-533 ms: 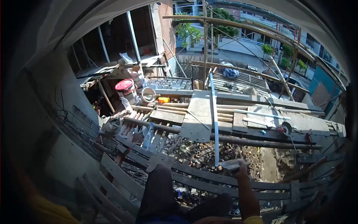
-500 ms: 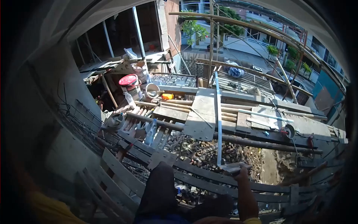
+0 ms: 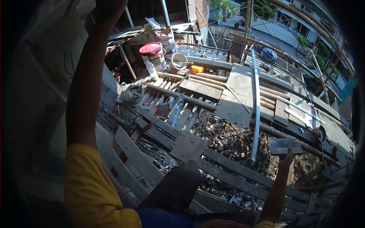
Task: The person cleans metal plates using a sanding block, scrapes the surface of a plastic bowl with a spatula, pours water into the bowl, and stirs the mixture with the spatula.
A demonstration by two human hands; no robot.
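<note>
My right hand is closed on a plastering trowel, whose flat rectangular blade faces up. It is held out over the rubble, beside the lower end of a long light-coloured straight strip. My left arm is raised along the left side of the view. Only part of my left hand shows at the top edge; its fingers are cut off, so I cannot tell whether it holds anything.
Planks and poles form a scaffold, with a board across it. A red-lidded bucket, a pale pail, a plastic bottle and an orange object stand or lie there. Rubble shows below through gaps.
My left arm has come up into view, reaching to the top edge. My right hand has moved right with the trowel, away from the strip. The view has shifted and tilted.
</note>
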